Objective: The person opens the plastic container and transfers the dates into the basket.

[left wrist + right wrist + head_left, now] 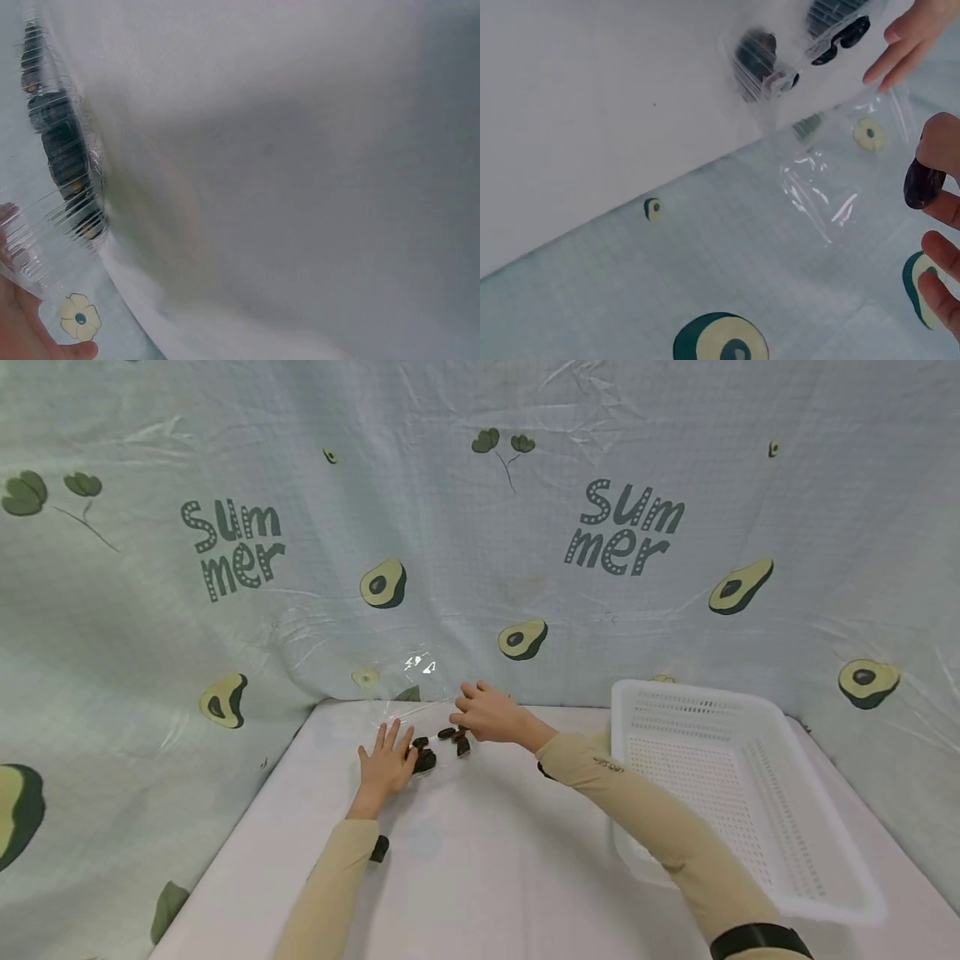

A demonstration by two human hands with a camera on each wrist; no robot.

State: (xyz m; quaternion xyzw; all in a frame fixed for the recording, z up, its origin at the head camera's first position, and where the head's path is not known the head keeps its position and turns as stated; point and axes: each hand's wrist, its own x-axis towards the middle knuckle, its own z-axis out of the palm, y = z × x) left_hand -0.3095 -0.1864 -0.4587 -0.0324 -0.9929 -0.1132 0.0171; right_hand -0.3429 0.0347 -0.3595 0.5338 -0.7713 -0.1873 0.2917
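Note:
A clear plastic bag with several dark, glossy pieces in or under it lies at the back of the table; their kind is unclear. My left hand rests on the bag's left side with fingers spread. In the left wrist view, dark pieces show through the creased plastic beside that hand. My right hand is just to the right, above the table's back edge. In the right wrist view, its thumb and forefinger pinch a dark, glossy oval piece; the other fingers stand apart.
A white perforated plastic basket stands on the right of the white table, partly behind my right sleeve. An avocado-printed cloth hangs behind the table. A small dark thing shows beside my left sleeve.

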